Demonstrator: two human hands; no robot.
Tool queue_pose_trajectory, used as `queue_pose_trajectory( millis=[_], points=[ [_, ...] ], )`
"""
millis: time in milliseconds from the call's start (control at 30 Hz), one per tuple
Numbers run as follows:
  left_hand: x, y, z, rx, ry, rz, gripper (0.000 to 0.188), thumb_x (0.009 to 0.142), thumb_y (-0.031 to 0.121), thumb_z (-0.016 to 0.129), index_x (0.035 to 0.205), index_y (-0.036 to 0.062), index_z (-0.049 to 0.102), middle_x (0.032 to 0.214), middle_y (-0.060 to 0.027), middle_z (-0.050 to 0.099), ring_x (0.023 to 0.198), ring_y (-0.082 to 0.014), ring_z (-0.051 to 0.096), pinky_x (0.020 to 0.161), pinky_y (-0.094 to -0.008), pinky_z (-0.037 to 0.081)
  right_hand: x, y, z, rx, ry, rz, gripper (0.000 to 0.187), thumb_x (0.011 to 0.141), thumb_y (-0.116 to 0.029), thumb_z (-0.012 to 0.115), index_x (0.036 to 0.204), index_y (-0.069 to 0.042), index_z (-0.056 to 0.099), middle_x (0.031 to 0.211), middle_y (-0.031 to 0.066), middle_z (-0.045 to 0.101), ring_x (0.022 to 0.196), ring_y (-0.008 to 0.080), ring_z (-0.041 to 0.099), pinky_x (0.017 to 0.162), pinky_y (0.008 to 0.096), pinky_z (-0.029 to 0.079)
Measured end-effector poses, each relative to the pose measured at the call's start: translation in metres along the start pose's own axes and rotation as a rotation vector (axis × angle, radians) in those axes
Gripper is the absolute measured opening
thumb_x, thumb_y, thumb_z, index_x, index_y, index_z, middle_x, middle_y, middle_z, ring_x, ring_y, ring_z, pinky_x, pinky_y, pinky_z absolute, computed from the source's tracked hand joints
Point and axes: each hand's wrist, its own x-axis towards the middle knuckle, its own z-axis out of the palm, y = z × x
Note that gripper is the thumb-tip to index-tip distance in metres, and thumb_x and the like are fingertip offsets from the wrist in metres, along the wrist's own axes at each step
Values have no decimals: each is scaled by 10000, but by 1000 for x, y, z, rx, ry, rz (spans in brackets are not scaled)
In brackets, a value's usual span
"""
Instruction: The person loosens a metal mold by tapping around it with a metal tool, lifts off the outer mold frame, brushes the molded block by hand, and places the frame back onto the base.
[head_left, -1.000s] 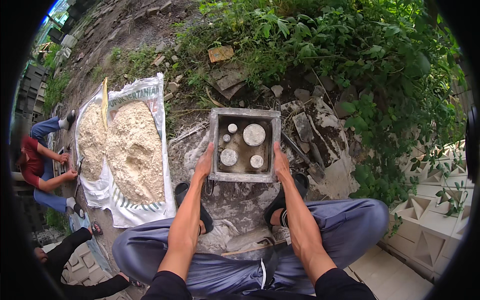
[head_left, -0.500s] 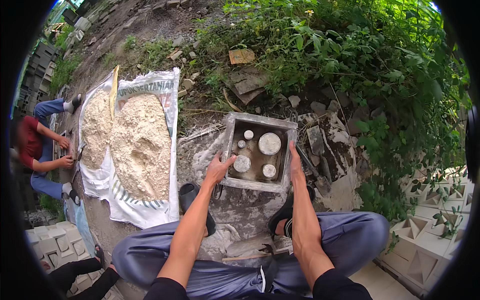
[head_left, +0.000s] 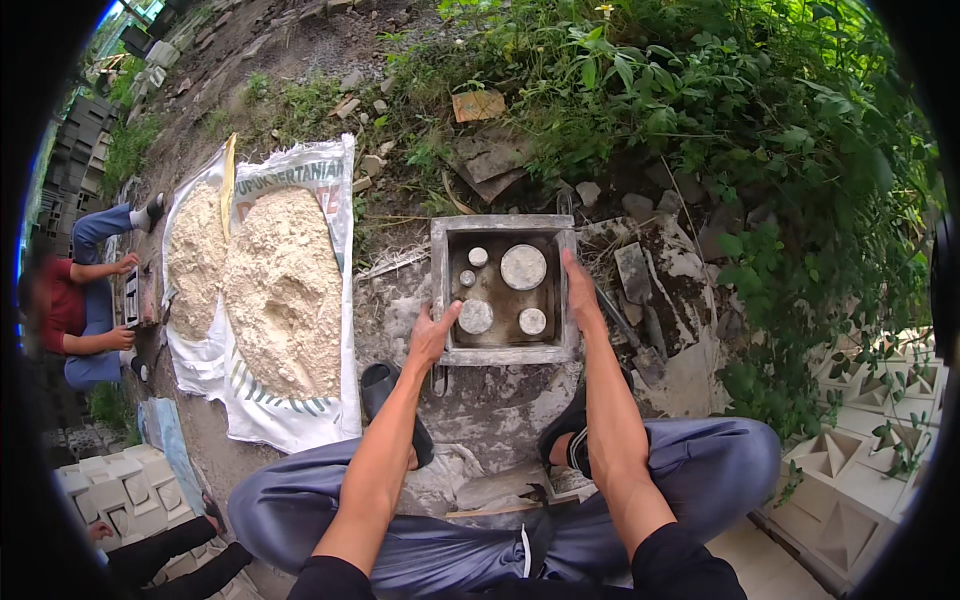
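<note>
A square grey block mould (head_left: 505, 356) sits in front of me between my feet, its open top facing up. Inside stand several round pale plugs of different sizes, the biggest plug (head_left: 523, 267) at the upper right. My left hand (head_left: 432, 335) grips the mould's left wall, thumb over the rim near the lower left plug. Against the right wall, my right hand (head_left: 582, 292) presses with its fingers along the outer side. Both hands hold the mould from opposite sides; some fingertips are hidden behind the walls.
Left lies a white sack sheet (head_left: 348, 300) heaped with pale sandy powder (head_left: 280, 290). A trowel (head_left: 650, 345) and a flat blade (head_left: 632, 274) lie to the right. Finished pale blocks (head_left: 840, 470) stand lower right. A co-worker in a red shirt (head_left: 62, 300) sits far left holding a mould.
The mould has turned slightly counterclockwise and shifted a little left and away from me, both hands moving with it. The co-worker's mould is now tilted up into view.
</note>
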Motion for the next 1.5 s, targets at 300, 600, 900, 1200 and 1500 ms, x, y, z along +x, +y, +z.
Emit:
queue_pose_trajectory(
  millis=[300, 600, 900, 1200, 1500],
  points=[
    [-10, 51, 13, 200, 193, 82, 852, 828, 636, 500, 1338, -32, 364, 1161, -310, 546, 1117, -420, 517, 950, -438, 377, -72, 4, 3, -239, 229, -65, 784, 868, -668, 368, 1252, -5, 528, 1254, 235, 533, 1191, 382, 475, 988, 405, 355],
    [8, 50, 14, 150, 284, 276, 655, 835, 485, 567, 1147, -90, 525, 1031, -284, 614, 996, -398, 581, 869, -435, 425, -83, -17, 6, -234, 207, 21, 808, 891, -639, 372, 1285, 59, 471, 1285, 232, 511, 1219, 344, 460, 1018, 363, 328],
    [25, -11, 2, 100, 21, -93, 600, 733, 445, 589, 906, -129, 611, 901, -290, 634, 888, -362, 622, 791, -410, 444, -67, 10, 1, 365, -134, 58, 795, 899, -611, 414, 1418, -16, 322, 1426, 82, 388, 1286, 217, 374, 1065, 304, 253],
    [20, 24, -7, 252, -102, -92, 585, 743, 445, 565, 863, -126, 609, 838, -266, 635, 823, -339, 619, 748, -421, 444, -87, -17, -1, 273, -181, 225, 998, 800, -770, 354, 1478, -69, 145, 1518, 111, 203, 1389, 253, 204, 1109, 379, 172],
    [41, 6, -9, 295, -163, -82, 579, 725, 415, 575, 969, -109, 621, 938, -235, 645, 895, -296, 616, 782, -387, 451, -73, 7, -6, 393, -205, 168, 905, 851, -709, 366, 1445, -35, 256, 1469, 114, 314, 1324, 267, 324, 1090, 357, 225]
  ],
)
